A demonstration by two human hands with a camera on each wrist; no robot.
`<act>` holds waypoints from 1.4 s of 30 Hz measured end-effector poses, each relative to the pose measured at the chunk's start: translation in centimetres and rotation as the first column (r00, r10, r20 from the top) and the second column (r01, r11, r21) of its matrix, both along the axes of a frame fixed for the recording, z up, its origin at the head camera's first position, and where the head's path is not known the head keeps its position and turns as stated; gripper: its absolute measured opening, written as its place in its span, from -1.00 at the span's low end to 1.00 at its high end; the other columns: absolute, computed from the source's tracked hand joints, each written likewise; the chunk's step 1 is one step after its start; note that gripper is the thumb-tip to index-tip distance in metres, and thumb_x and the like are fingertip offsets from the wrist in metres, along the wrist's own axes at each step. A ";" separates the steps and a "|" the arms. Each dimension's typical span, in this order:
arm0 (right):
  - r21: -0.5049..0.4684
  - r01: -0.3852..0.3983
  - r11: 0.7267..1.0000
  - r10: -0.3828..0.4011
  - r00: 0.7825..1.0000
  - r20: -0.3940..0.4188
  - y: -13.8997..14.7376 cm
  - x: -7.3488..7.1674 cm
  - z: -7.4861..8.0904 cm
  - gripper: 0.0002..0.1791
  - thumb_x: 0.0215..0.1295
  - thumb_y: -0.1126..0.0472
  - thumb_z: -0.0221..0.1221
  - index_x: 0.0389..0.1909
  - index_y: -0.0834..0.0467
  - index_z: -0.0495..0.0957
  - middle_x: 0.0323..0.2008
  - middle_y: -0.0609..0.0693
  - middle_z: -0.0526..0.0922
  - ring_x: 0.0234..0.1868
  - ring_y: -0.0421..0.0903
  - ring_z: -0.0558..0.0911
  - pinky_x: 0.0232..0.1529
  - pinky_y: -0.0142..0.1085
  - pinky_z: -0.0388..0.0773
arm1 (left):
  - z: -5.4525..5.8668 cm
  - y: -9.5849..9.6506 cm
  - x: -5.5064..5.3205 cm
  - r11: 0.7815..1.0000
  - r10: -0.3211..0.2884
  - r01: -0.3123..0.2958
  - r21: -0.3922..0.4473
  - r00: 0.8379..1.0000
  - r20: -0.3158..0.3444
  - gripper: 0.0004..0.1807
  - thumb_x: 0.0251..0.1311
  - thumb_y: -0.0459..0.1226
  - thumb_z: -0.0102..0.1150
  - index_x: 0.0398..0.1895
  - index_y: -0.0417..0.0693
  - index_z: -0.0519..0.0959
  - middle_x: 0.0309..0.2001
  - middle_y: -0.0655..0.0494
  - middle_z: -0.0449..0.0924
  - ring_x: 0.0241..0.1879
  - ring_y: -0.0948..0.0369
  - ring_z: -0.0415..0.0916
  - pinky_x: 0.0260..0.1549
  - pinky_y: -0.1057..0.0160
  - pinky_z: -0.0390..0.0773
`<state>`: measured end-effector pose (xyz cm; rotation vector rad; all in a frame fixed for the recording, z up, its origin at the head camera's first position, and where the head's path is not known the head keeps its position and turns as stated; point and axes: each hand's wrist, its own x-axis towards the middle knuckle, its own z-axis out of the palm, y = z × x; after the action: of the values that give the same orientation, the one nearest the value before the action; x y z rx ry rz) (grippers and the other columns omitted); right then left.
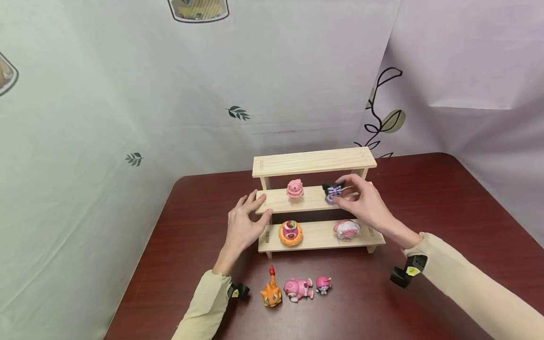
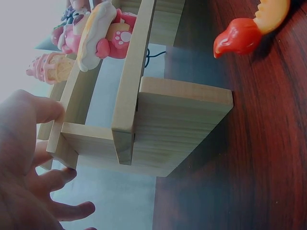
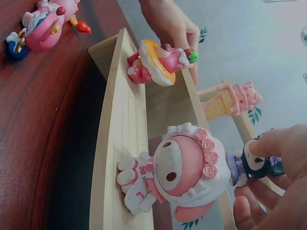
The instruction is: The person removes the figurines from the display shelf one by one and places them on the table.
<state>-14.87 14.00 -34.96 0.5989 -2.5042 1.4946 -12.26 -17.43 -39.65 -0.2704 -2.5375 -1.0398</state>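
A three-tier wooden display shelf stands on the table. My left hand holds the left end of its middle board, thumb at the front edge and fingers spread around the corner. At that board's right end, my right hand pinches a black-and-purple figurine between thumb and fingers; it stands at the board in the head view. A pink ice-cream-cone figurine is on the same board, towards the left. The lower board carries a donut figurine and a pink-and-white hooded figurine.
In front of the shelf on the dark red table lie an orange figurine with a red-tipped tail, a pink figurine and a small magenta-topped figurine. A printed cloth hangs behind the table.
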 end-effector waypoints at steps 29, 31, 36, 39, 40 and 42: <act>-0.003 -0.018 1.000 0.018 0.999 0.030 -0.1 -0.5 0.0 -0.63 0.15 0.43 0.37 -0.02 0.29 0.53 -0.29 0.18 0.71 -0.31 0.01 0.68 -0.32 -0.42 0.56 | 0.0 0.0 0.0 1.000 0.001 -0.001 0.008 1.000 0.011 -0.48 0.20 -0.10 0.30 0.23 -0.03 0.62 0.34 -0.09 0.43 0.35 -0.22 0.25 0.21 -0.33 0.12; -0.005 -0.019 1.000 0.019 0.999 0.034 -0.1 -0.5 -0.1 -0.63 0.15 0.43 0.37 -0.02 0.29 0.53 -0.30 0.18 0.71 -0.33 0.01 0.69 -0.33 -0.41 0.57 | 0.0 0.0 0.0 1.000 0.002 -0.002 0.005 1.000 0.014 -0.48 0.20 -0.10 0.30 0.24 -0.03 0.62 0.34 -0.09 0.42 0.35 -0.22 0.25 0.21 -0.33 0.13; -0.008 -0.021 1.000 0.021 0.999 0.037 -0.1 -0.5 0.0 -0.63 0.15 0.42 0.37 -0.03 0.29 0.53 -0.32 0.17 0.71 -0.35 0.01 0.69 -0.33 -0.41 0.57 | -0.1 0.0 0.0 1.000 0.004 -0.004 0.005 1.000 0.020 -0.48 0.20 -0.10 0.30 0.24 -0.02 0.61 0.35 -0.08 0.42 0.36 -0.21 0.24 0.22 -0.33 0.12; -0.009 -0.023 1.000 0.023 0.999 0.035 -0.1 -0.4 0.0 -0.63 0.15 0.42 0.38 -0.03 0.29 0.53 -0.33 0.16 0.71 -0.36 0.00 0.68 -0.34 -0.41 0.56 | 0.0 0.0 0.0 1.000 0.004 -0.004 0.008 1.000 0.021 -0.48 0.20 -0.10 0.30 0.24 -0.02 0.61 0.35 -0.09 0.42 0.36 -0.21 0.24 0.22 -0.33 0.11; -0.009 -0.023 1.000 0.024 0.999 0.035 0.0 -0.4 0.0 -0.63 0.15 0.42 0.38 -0.03 0.29 0.53 -0.33 0.16 0.71 -0.37 0.00 0.68 -0.34 -0.41 0.56 | 0.0 0.1 0.0 1.000 0.003 -0.003 0.010 1.000 0.020 -0.48 0.20 -0.10 0.30 0.24 -0.02 0.61 0.35 -0.09 0.42 0.36 -0.21 0.24 0.22 -0.33 0.10; -0.006 -0.023 1.000 0.023 0.999 0.030 0.0 -0.4 0.0 -0.63 0.14 0.42 0.38 -0.03 0.29 0.53 -0.33 0.15 0.70 -0.37 -0.01 0.67 -0.34 -0.41 0.55 | 0.0 0.0 0.0 1.000 0.003 -0.003 0.009 1.000 0.017 -0.48 0.20 -0.10 0.30 0.24 -0.02 0.62 0.35 -0.09 0.42 0.36 -0.21 0.24 0.22 -0.33 0.11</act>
<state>-15.30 13.99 -34.92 0.6112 -2.5233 1.5297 -12.29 -17.38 -39.68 -0.2565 -2.5473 -1.0568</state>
